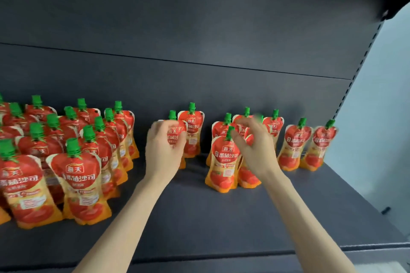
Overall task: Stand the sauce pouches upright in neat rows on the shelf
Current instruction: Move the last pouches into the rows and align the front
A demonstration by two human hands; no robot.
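Red-and-orange sauce pouches with green caps stand on a dark grey shelf [199, 217]. A dense block of several rows [66, 162] fills the left side. My left hand [164, 148] is wrapped around a pouch [175, 133] at mid-shelf, with another pouch [192, 131] upright just behind it. My right hand [253, 144] is blurred and curled over a small cluster of pouches; its fingers close on one pouch [248, 173] beside the front pouch [223, 162]. Two more pouches [308, 146] stand apart at the right.
The shelf's back panel [199, 51] rises right behind the pouches. A slotted upright [363, 62] marks the right end, with a pale wall beyond. Bare shelf surface lies in front of my hands, down to the front lip [221, 255].
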